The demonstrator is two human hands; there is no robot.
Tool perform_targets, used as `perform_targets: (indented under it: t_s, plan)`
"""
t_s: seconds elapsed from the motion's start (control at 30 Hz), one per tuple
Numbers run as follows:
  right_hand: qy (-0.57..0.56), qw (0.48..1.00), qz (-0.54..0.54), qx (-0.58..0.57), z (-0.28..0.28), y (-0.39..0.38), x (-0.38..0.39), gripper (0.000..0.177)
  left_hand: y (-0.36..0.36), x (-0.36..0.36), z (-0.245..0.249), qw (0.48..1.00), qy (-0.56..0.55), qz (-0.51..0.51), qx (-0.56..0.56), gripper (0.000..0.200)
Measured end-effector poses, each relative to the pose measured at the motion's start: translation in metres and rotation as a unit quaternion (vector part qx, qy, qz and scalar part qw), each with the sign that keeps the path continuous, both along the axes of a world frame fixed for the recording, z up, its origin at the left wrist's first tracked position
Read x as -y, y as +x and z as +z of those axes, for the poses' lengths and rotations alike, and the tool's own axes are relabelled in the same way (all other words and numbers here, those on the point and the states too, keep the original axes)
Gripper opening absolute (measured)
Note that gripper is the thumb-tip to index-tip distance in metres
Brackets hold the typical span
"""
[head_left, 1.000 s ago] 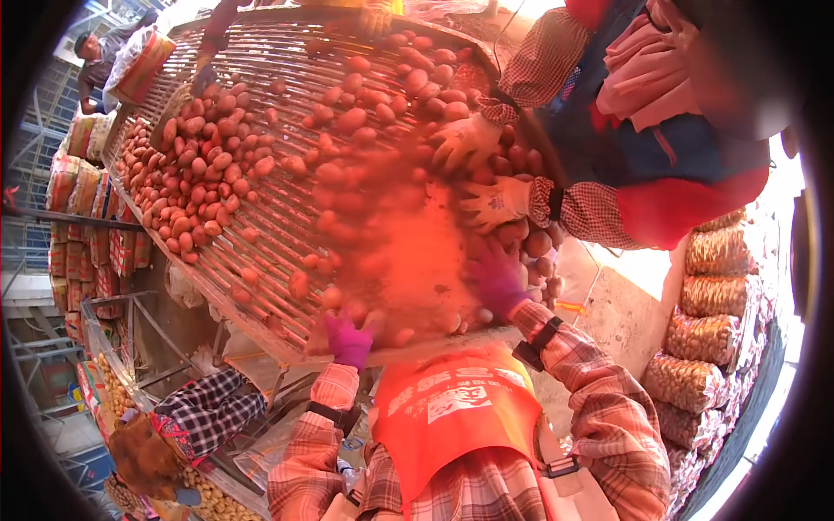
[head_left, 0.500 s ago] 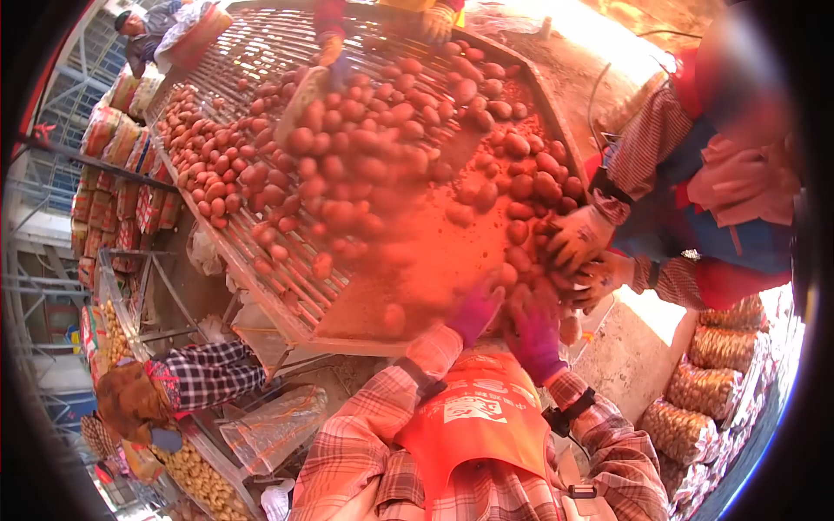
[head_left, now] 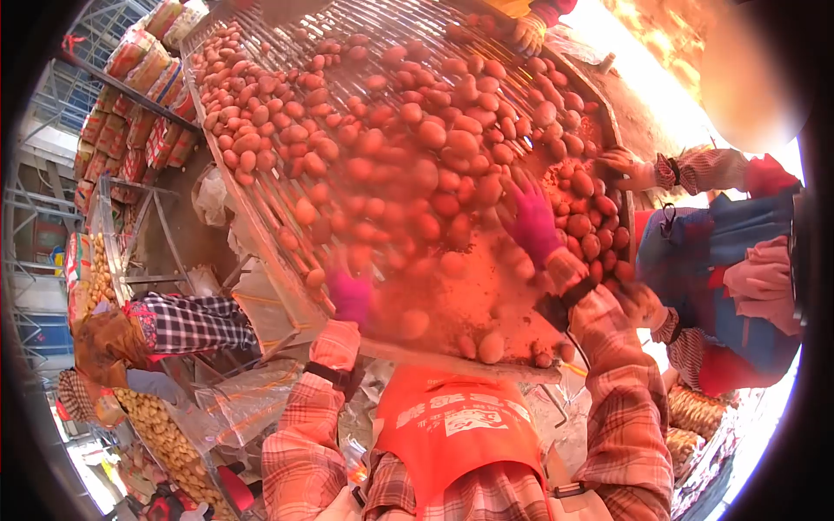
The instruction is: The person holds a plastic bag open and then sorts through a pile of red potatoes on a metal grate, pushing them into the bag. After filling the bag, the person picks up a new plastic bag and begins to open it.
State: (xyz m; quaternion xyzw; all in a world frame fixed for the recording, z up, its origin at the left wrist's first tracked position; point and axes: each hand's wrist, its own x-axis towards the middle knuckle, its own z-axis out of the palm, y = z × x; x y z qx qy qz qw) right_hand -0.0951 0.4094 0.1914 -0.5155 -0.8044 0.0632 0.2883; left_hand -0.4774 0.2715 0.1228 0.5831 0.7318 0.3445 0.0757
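Note:
Potatoes (head_left: 432, 135), tinted red by the light, lie heaped over a slatted sorting table (head_left: 287, 26). My right hand (head_left: 533, 222), in a pink-purple glove, reaches in among them with its fingers stretched out and touching the pile. At the near left edge of the slats is my left hand (head_left: 349, 297), in a matching glove. Motion blurs its fingers, and whether they touch a potato does not show. Between my hands several potatoes are smeared by movement over the bare dusty board (head_left: 469, 300). A few loose potatoes (head_left: 492, 347) rest near the front edge.
A co-worker at the right has one gloved hand (head_left: 627, 168) on the table's rim and another (head_left: 641, 306) by its corner. Another person's gloved hand (head_left: 528, 35) is at the far edge. Stacked sacks (head_left: 143, 95) and a person in a checked garment (head_left: 195, 323) are at the left.
My hands have moved apart from the right front corner: the left to the left, the right forward into the pile. Potatoes have spread across the table. The co-worker's hands have separated.

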Motion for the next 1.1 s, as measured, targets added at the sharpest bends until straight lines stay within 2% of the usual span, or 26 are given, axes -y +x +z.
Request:
perform_targets:
  t_s: [0.03,0.07,0.1,0.13,0.17,0.2,0.23,0.27,0.33,0.37,0.4,0.47,0.53,0.6,0.63,0.67,0.7,0.73,0.77,0.8,0.83,0.9,0.97,1.0,1.07,1.1]
  plan:
    - [-0.042,0.999,0.020,0.015,0.004,-0.011,-0.029,0.062,-0.004,-0.011,0.006,1.000,-0.003,0.008,0.006,0.071]
    - [-0.045,0.998,0.027,0.020,0.011,-0.026,-0.055,0.062,-0.007,-0.025,0.020,0.999,-0.028,-0.002,0.020,0.072]
    - [-0.112,0.993,0.038,0.018,0.020,-0.046,-0.079,0.065,-0.012,-0.040,0.026,0.998,-0.055,-0.013,0.035,0.074]
    - [-0.179,0.983,0.048,0.016,0.022,-0.064,-0.098,0.069,-0.020,-0.054,0.011,0.997,-0.060,-0.006,0.042,0.074]
    - [-0.185,0.981,0.053,0.023,0.020,-0.065,-0.102,0.069,-0.011,-0.054,-0.008,0.996,-0.083,-0.023,0.010,0.078]
    - [-0.198,0.977,0.022,0.077,0.007,-0.084,-0.117,0.070,-0.019,-0.059,-0.027,0.993,-0.111,-0.039,-0.021,0.082]
    - [-0.208,0.969,-0.005,0.131,-0.007,-0.100,-0.124,0.072,0.003,-0.060,0.024,0.975,-0.166,0.028,0.148,0.087]
    - [-0.214,0.968,0.006,0.134,-0.020,-0.113,-0.125,0.072,0.003,-0.057,0.008,0.973,-0.172,0.039,0.150,0.087]
    - [-0.094,0.982,-0.082,0.143,-0.038,-0.128,-0.118,0.064,-0.003,-0.050,-0.026,0.940,-0.087,-0.008,0.329,0.090]
    - [-0.133,0.979,-0.072,0.133,-0.032,-0.129,-0.117,0.069,0.006,-0.050,0.010,0.989,-0.095,-0.035,0.109,0.087]
    - [-0.133,0.980,-0.071,0.132,-0.030,-0.106,-0.102,0.069,0.029,-0.037,0.016,0.989,-0.095,-0.034,0.108,0.087]
    - [-0.111,0.986,0.012,0.126,-0.037,-0.086,-0.091,0.068,0.048,-0.034,0.020,0.977,-0.153,-0.118,-0.089,0.081]
    - [-0.113,0.989,0.029,0.086,-0.038,-0.082,-0.077,0.067,0.076,-0.026,0.041,0.969,-0.074,-0.148,-0.183,0.077]
    - [-0.178,0.980,0.017,0.082,-0.028,-0.062,-0.047,0.067,0.115,-0.022,0.055,0.953,-0.179,-0.209,-0.125,0.075]
    - [-0.173,0.982,0.014,0.077,-0.021,-0.051,-0.031,0.067,0.139,-0.025,0.080,0.927,-0.254,-0.251,-0.115,0.068]
    - [-0.127,0.987,0.028,0.095,-0.015,-0.042,-0.018,0.062,0.159,-0.028,0.101,0.892,-0.329,-0.291,-0.105,0.061]
    - [-0.082,0.989,0.042,0.115,-0.011,-0.033,0.000,0.057,0.171,-0.022,0.093,0.892,-0.327,-0.290,-0.111,0.061]
    - [-0.095,0.978,0.054,0.176,-0.009,-0.024,0.017,0.054,0.178,-0.015,0.073,0.911,-0.277,-0.302,0.047,0.053]
    - [-0.110,0.963,0.064,0.237,-0.010,-0.014,0.037,0.051,0.180,-0.012,0.055,0.902,-0.221,-0.310,0.203,0.045]
    - [-0.110,0.965,0.058,0.230,-0.010,-0.004,0.059,0.051,0.173,-0.024,0.039,0.929,-0.060,-0.335,0.147,0.041]
    - [-0.086,0.972,0.035,0.215,-0.011,0.005,0.077,0.048,0.164,-0.047,0.031,0.926,0.105,-0.352,0.088,0.036]
    - [-0.064,0.978,0.009,0.196,-0.014,0.025,0.108,0.045,0.145,-0.098,0.050,0.983,-0.001,-0.171,0.060,0.044]
    - [-0.087,0.990,-0.029,0.107,-0.016,0.041,0.129,0.038,0.122,-0.132,0.074,0.979,-0.128,-0.095,-0.129,0.051]
    - [-0.083,0.990,-0.037,0.107,-0.016,0.051,0.139,0.038,0.111,-0.144,0.063,0.979,-0.122,-0.102,-0.130,0.051]
    - [-0.075,0.978,-0.030,0.190,-0.016,0.074,0.158,0.035,0.095,-0.162,0.021,0.961,-0.107,-0.165,-0.193,0.057]
    - [-0.077,0.978,-0.032,0.193,-0.017,0.083,0.169,0.035,0.100,-0.154,0.033,0.961,-0.107,-0.168,-0.190,0.057]
